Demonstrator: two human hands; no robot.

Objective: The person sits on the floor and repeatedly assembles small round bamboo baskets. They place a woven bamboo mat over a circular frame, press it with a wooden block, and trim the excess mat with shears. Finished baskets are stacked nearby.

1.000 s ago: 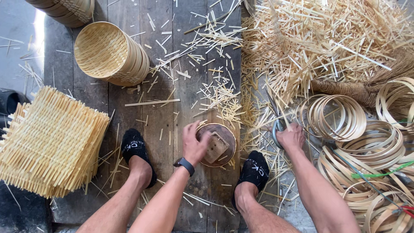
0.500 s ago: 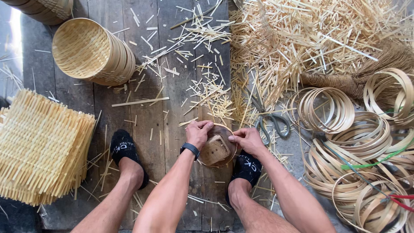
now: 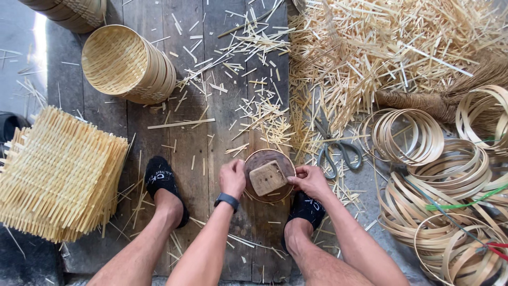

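left hand point(image 3: 233, 178) and right hand point(image 3: 310, 180) grip round wooden mould point(image 3: 269, 175).

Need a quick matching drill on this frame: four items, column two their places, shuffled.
Items:
1. scissors
2. stack of woven mats
3. round wooden mould
4. stack of woven baskets

Places:
A. between the left hand and the right hand
B. far left, beside the left foot
C. lying on its side, upper left of the planks
D. on the floor just above the right hand, by the bamboo hoops

Pairs: 1-D, 2-B, 3-A, 4-C
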